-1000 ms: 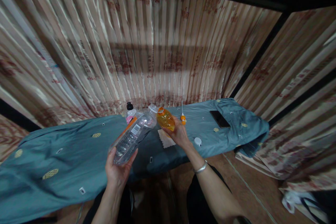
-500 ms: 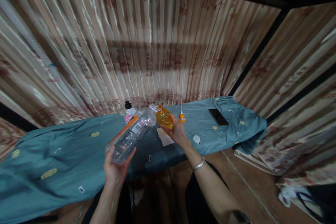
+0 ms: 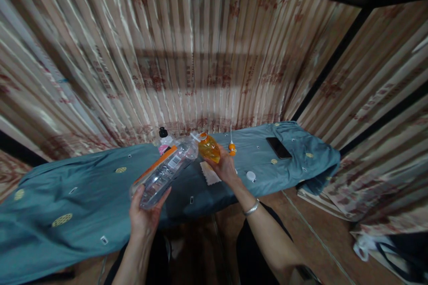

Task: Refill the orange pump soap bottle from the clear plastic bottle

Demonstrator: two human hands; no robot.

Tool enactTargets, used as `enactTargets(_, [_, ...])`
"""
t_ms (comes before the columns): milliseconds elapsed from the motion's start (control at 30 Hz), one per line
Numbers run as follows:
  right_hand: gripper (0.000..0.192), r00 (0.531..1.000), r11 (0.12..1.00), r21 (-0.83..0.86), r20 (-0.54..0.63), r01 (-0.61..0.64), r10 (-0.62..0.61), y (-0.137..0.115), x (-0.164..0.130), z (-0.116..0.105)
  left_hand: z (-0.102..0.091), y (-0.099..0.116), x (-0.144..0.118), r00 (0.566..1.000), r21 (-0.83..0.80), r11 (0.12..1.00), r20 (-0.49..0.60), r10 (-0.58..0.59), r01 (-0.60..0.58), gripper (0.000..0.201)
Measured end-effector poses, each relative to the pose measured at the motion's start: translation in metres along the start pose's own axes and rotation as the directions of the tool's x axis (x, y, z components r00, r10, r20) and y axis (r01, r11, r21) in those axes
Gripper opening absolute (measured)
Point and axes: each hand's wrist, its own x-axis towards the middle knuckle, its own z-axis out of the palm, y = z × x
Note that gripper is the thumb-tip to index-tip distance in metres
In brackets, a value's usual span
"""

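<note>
My left hand is closed around the lower end of a large clear plastic bottle with an orange-edged label. The bottle is tilted, its white-rimmed neck up and to the right. My right hand grips a small transparent bottle of yellow-orange liquid, its orange-ringed mouth right beside the big bottle's neck. Whether the two mouths touch I cannot tell. An orange pump top with a white tube lies beyond my right hand. A round white cap is to the right of my right wrist.
A teal cloth with yellow prints covers the long surface. Behind the big bottle stands a bottle with a black cap. A pale scalloped-edge cloth piece lies below my right hand, and a dark phone farther right. Patterned curtains hang behind.
The base of the large clear bottle has shifted slightly left with my left hand, and its neck has moved slightly left. The small bottle stays nearly in place, still held in my right hand.
</note>
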Motion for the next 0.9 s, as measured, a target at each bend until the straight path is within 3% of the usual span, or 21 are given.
enactTargets(500, [0.061, 0.994, 0.996, 0.043, 0.078, -0.084, 0.081, -0.009, -0.002, -0.002, -0.002, 0.0, 0.003, 1.0, 0.009, 1.0, 0.0, 0.017, -0.017, 0.019])
enactTargets(900, [0.06, 0.994, 0.999, 0.032, 0.105, -0.041, 0.037, -0.008, -0.004, -0.011, -0.001, 0.004, -0.004, 0.989, 0.076, 0.997, 0.144, 0.022, -0.033, 0.038])
